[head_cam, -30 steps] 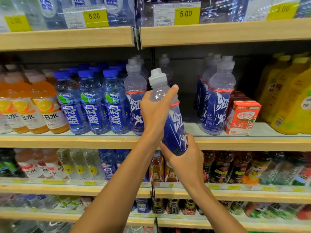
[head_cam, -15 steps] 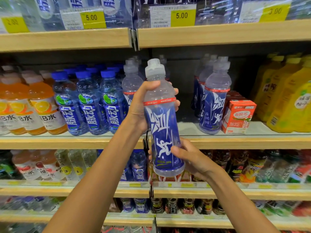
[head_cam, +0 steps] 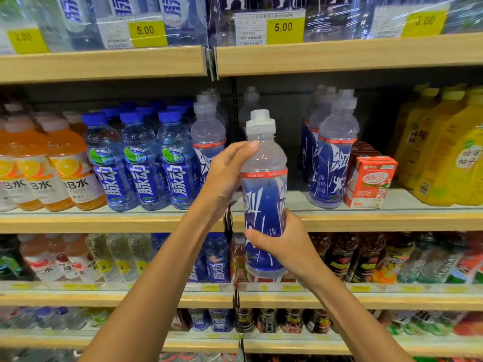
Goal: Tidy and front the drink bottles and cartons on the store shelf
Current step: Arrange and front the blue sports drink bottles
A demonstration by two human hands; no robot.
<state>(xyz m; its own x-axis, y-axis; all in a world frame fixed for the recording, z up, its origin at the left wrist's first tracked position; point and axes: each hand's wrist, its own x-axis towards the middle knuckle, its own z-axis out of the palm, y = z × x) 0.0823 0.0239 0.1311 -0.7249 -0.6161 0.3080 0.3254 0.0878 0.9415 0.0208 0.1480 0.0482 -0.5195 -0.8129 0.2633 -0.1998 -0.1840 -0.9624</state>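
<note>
Before the wooden shelf: clear plastic bottle, blue label.
My left hand: wraps its shoulder.
My right hand: grips low.
Handling: likely full, heavy, smooth.

A shop: wooden shelves packed with bottled drinks, fronted by yellow price tags.
</note>
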